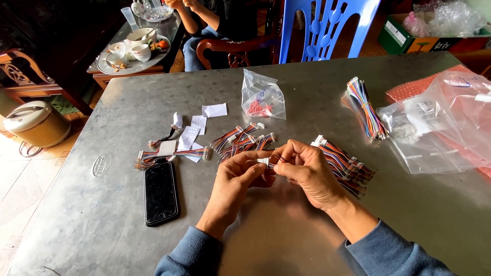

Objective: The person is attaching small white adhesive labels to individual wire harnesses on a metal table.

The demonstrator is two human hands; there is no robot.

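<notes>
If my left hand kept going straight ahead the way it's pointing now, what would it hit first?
The left hand points up and to the right, at the small white connector pinched between both hands. Right behind that are the fingers of the right hand, so it would probably meet those first, though depth is hard to judge.

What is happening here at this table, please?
A person sits at a metal table and pinches a small white connector with coloured wires between the left hand and the right hand. Finished-looking wire pieces lie just beyond the hands, and another pile beside the right hand. A black phone lies to the left, a small plastic bag with red parts further back. Another person sits behind the table.
</notes>
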